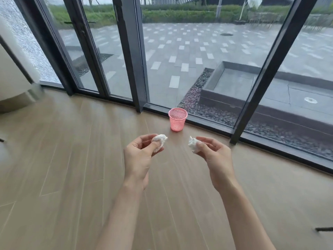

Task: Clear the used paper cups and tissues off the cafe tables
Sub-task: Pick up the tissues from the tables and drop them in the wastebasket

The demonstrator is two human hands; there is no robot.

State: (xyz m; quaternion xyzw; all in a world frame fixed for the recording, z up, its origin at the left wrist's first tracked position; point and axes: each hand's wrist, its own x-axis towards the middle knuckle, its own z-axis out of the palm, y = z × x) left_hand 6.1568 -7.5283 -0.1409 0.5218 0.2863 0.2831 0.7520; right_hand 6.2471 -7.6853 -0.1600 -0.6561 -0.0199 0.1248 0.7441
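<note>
My left hand (138, 156) pinches a crumpled white tissue (161, 139) between thumb and fingers. My right hand (214, 156) pinches a second crumpled white tissue (192, 143) the same way. Both hands are held out over the wooden floor, side by side and a little apart. Beyond them a small pink mesh waste basket (178, 119) stands upright on the floor by the window, centred between the two hands. No paper cups or cafe tables are in view.
Tall dark-framed glass panels (133, 60) curve along the far side of the wooden floor (72, 159). A pale rounded piece of furniture (12, 83) sits at the far left. A dark object (324, 229) pokes in at the right edge.
</note>
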